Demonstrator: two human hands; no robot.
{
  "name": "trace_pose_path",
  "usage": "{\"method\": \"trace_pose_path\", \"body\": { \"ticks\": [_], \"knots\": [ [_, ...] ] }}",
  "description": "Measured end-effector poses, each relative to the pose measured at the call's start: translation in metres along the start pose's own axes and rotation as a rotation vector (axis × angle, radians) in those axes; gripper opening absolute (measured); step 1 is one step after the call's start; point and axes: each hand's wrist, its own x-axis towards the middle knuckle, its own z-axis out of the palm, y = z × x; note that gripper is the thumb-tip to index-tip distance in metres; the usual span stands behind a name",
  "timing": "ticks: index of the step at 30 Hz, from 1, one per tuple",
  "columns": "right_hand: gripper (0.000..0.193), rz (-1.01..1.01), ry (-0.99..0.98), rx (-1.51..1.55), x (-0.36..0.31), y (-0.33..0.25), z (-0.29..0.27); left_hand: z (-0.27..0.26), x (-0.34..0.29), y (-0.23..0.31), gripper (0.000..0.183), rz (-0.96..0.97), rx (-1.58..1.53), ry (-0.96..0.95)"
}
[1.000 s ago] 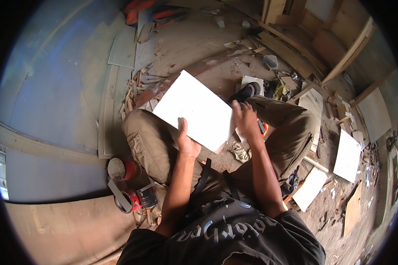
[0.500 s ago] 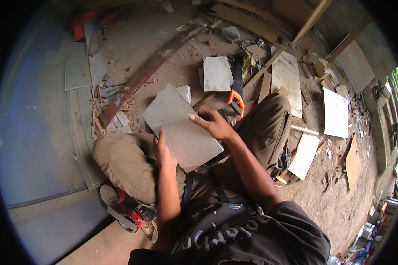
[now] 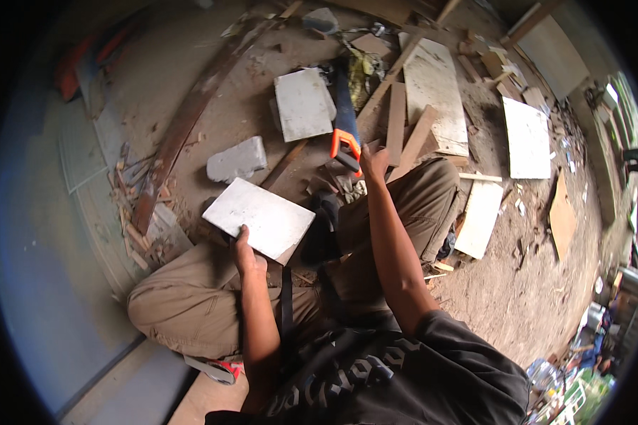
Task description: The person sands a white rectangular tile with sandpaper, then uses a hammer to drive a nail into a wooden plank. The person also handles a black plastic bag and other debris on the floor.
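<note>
My left hand grips a white rectangular board by its near edge, the thumb lying on top and the fingers hidden beneath. The board is held above my crossed legs. My right hand is stretched out beside the orange handle of a handsaw. Its fingers are blurred, and I cannot tell whether they touch the handle. The saw's dark blade points away from me, alongside another white board on the floor. A grey-white block lies just beyond the held board.
Wooden strips and a large pale panel lie beyond my right knee. Farther right are more white boards and a brown offcut. A long dark beam crosses the floor at left, with wood scraps near it.
My right hand has let go of the board and reached forward to the saw handle. The board, now in my left hand alone, has shifted down and left, uncovering the grey-white block.
</note>
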Motion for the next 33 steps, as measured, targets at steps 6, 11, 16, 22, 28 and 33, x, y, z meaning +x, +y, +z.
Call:
{"method": "trace_pose_path", "body": {
  "ticks": [6,11,16,22,28,33],
  "knots": [
    [0.065,0.026,0.051,-0.385,0.071,0.052,-0.011,0.041,-0.011,0.005,0.054,0.027,-0.008,-0.057],
    [0.075,0.080,0.124,-0.666,0.057,0.062,0.003,0.056,-0.029,0.015,0.056,0.101,0.017,-0.058],
    [0.078,0.119,-0.252,-0.376,0.062,0.054,0.005,0.035,-0.017,0.018,0.056,0.053,-0.014,-0.025],
    [0.037,0.390,-0.420,0.424,0.060,0.062,-0.006,0.060,-0.032,0.023,0.048,0.007,-0.067,-0.085],
    [0.019,0.330,-0.622,1.117,-0.014,-0.042,-0.055,0.073,-0.062,0.044,0.052,0.030,-0.086,-0.120],
    [0.046,0.074,-0.814,1.045,-0.105,-0.049,-0.085,0.062,-0.060,0.063,0.055,0.085,-0.125,-0.212]
  ]
}}
